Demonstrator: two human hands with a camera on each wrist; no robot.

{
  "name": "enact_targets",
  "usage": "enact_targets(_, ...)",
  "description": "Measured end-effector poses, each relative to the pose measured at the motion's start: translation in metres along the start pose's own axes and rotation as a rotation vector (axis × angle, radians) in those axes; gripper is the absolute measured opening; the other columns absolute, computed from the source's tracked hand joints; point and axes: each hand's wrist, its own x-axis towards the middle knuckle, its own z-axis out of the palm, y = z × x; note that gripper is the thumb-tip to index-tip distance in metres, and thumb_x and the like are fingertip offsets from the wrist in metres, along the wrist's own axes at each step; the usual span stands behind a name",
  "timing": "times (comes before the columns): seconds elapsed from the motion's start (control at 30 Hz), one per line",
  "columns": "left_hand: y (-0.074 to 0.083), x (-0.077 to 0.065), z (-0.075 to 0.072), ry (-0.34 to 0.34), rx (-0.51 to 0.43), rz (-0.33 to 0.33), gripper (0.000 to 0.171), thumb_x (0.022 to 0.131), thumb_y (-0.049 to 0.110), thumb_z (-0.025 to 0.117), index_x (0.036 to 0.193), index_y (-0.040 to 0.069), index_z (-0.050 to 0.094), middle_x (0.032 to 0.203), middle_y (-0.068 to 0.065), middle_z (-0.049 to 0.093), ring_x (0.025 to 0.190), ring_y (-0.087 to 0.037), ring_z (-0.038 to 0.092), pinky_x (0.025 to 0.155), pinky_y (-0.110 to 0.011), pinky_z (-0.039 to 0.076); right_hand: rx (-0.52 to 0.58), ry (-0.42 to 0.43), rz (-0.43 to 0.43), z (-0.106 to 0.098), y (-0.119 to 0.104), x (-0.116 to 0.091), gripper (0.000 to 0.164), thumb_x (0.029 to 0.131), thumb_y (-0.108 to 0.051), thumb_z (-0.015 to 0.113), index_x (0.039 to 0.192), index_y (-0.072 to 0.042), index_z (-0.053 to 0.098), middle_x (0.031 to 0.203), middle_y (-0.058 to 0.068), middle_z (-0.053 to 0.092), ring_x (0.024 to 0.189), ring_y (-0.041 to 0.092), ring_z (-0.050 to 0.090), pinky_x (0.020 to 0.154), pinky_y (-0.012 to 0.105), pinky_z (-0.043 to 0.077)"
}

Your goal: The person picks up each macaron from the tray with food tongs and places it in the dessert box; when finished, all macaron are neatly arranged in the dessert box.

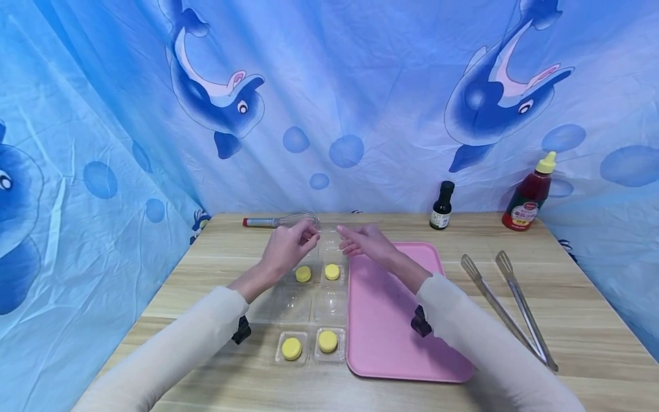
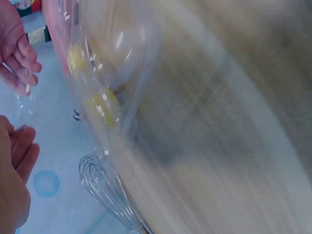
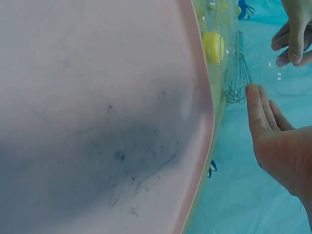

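Above the far row of clear plastic boxes, my left hand (image 1: 292, 247) pinches a thin clear plastic piece (image 3: 278, 73), apparently a box lid, between thumb and fingers. My right hand (image 1: 366, 245) is just right of it, fingers fairly straight, close to the plastic; whether it touches is unclear. Yellow macarons sit in the boxes: a far left one (image 1: 303, 274), a far right one (image 1: 332, 272), a near left one (image 1: 291, 348) and a near right one (image 1: 328, 341). Clear lids (image 1: 330, 303) of the near boxes lie folded back behind them.
A pink tray (image 1: 391, 343) lies right of the boxes, under my right forearm. Behind them is a whisk (image 1: 262, 222). Metal tongs (image 1: 525, 306) lie at the right. At the back stand a small dark bottle (image 1: 441, 207) and a red sauce bottle (image 1: 527, 197).
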Motion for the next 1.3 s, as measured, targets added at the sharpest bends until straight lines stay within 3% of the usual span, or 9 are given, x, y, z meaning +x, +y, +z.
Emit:
enact_targets(0.23, 0.003, -0.01, -0.001, 0.089, 0.086, 0.081, 0.006, 0.097, 0.009, 0.077, 0.101, 0.009, 0.072, 0.091, -0.005, 0.081, 0.076, -0.017, 0.079, 0.062, -0.03, 0.063, -0.003, -0.071, 0.012, -0.002, -0.002, -0.004, 0.066, 0.107, -0.044, 0.063, 0.145, 0.009, 0.055, 0.13, 0.031, 0.068, 0.122, 0.049, 0.065, 0.11, 0.054, 0.053)
enact_targets(0.37, 0.002, -0.014, -0.003, 0.078, 0.06, 0.135, 0.007, 0.099, 0.012, 0.075, 0.104, 0.008, 0.071, 0.095, -0.006, 0.081, 0.08, -0.02, 0.08, 0.065, -0.032, 0.065, -0.015, -0.085, 0.002, -0.003, -0.002, -0.006, 0.064, 0.105, -0.041, 0.067, 0.142, 0.01, 0.057, 0.131, 0.033, 0.067, 0.122, 0.049, 0.065, 0.111, 0.056, 0.051)
enact_targets(0.47, -0.001, -0.017, -0.005, -0.013, -0.063, 0.108, 0.015, 0.105, 0.021, 0.07, 0.113, 0.009, 0.071, 0.107, -0.006, 0.081, 0.093, -0.021, 0.08, 0.079, -0.035, 0.066, -0.028, -0.065, -0.015, -0.003, 0.0, -0.007, 0.061, 0.102, -0.04, 0.072, 0.138, 0.009, 0.061, 0.131, 0.031, 0.067, 0.122, 0.048, 0.065, 0.111, 0.058, 0.05)
enact_targets(0.63, -0.006, -0.019, -0.007, -0.21, -0.291, -0.02, 0.032, 0.111, 0.03, 0.059, 0.133, 0.008, 0.066, 0.13, -0.008, 0.074, 0.115, -0.022, 0.074, 0.099, -0.036, 0.06, -0.115, -0.015, -0.071, -0.005, 0.006, -0.01, 0.056, 0.098, -0.039, 0.078, 0.134, 0.002, 0.068, 0.126, 0.016, 0.073, 0.12, 0.039, 0.068, 0.109, 0.053, 0.053)
enact_targets(0.77, -0.008, -0.02, -0.008, -0.337, -0.396, -0.087, 0.043, 0.111, 0.029, 0.06, 0.145, 0.004, 0.059, 0.143, -0.012, 0.066, 0.127, -0.025, 0.067, 0.109, -0.038, 0.054, -0.222, 0.019, -0.124, -0.003, 0.009, -0.012, 0.055, 0.094, -0.036, 0.082, 0.135, -0.001, 0.069, 0.125, 0.011, 0.074, 0.116, 0.027, 0.068, 0.106, 0.044, 0.056)
enact_targets(0.97, -0.011, -0.023, -0.008, -0.479, -0.48, -0.09, 0.056, 0.105, 0.023, 0.07, 0.153, 0.002, 0.05, 0.152, -0.02, 0.057, 0.137, -0.03, 0.059, 0.116, -0.043, 0.048, -0.259, -0.004, -0.164, 0.002, 0.016, -0.017, 0.061, 0.09, -0.029, 0.087, 0.138, 0.002, 0.066, 0.126, 0.013, 0.073, 0.114, 0.026, 0.068, 0.104, 0.04, 0.057)
enact_targets(1.13, -0.012, -0.024, -0.007, -0.509, -0.448, -0.087, 0.062, 0.101, 0.024, 0.077, 0.152, 0.0, 0.051, 0.15, -0.019, 0.059, 0.135, -0.031, 0.061, 0.115, -0.043, 0.049, -0.312, -0.028, -0.189, 0.004, 0.021, -0.019, 0.066, 0.088, -0.028, 0.089, 0.142, 0.001, 0.063, 0.136, 0.016, 0.069, 0.122, 0.03, 0.066, 0.108, 0.042, 0.055)
enact_targets(1.3, -0.012, -0.023, -0.004, -0.49, -0.226, -0.01, 0.063, 0.098, 0.03, 0.08, 0.15, 0.004, 0.055, 0.147, -0.013, 0.062, 0.13, -0.028, 0.064, 0.113, -0.042, 0.052, -0.408, -0.051, -0.207, 0.005, 0.026, -0.019, 0.067, 0.089, -0.025, 0.088, 0.144, 0.0, 0.061, 0.145, 0.018, 0.063, 0.131, 0.038, 0.062, 0.112, 0.049, 0.052)
